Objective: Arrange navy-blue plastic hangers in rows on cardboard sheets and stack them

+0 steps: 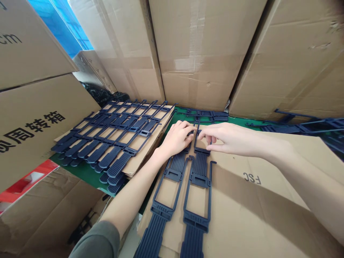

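Dark blue plastic frames with ribbed paddle ends lie in two columns on a cardboard sheet [236,182]. At the far end of the right column, my right hand [221,138] has its fingers curled in a pinch on the rim of a plastic frame [201,143]. Close beside it, my left hand [177,138] is bent over the far end of the left column, its thumb and fingers closing at the frames' edges. Part of the far frames is hidden under both hands. Nearer to me lie a left-column frame [169,174] and a right-column frame [199,180].
Several rows of similar frames [118,143] cover a cardboard stack on the left. More frames lie at the back [204,114] and far right [309,127] on the green surface [239,122]. Large cardboard boxes [204,53] wall off the back; a printed box [40,125] stands left.
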A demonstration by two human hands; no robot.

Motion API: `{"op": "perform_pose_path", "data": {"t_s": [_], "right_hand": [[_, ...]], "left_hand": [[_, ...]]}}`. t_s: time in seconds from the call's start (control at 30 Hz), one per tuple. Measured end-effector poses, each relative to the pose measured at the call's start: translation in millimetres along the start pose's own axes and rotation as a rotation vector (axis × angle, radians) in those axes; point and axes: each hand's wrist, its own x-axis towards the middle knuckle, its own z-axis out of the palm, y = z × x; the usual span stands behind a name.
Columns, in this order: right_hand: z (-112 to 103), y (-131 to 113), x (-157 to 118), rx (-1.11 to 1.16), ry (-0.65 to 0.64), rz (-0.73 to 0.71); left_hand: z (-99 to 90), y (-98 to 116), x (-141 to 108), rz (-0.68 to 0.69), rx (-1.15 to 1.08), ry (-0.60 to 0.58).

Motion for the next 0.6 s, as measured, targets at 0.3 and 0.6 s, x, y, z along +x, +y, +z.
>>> {"op": "perform_pose_path", "data": {"t_s": [0.3, 0.6], "right_hand": [[-45.4, 46.0, -32.2, 0.021, 0.11, 0.308], [4.9, 205.8, -62.4, -0.235, 0.034, 0.713]], "left_hand": [[-3.6, 13.2, -1.2, 0.099, -0.042, -0.01], [-6.1, 21.7, -5.6, 0.19, -0.089, -0.15]]}}
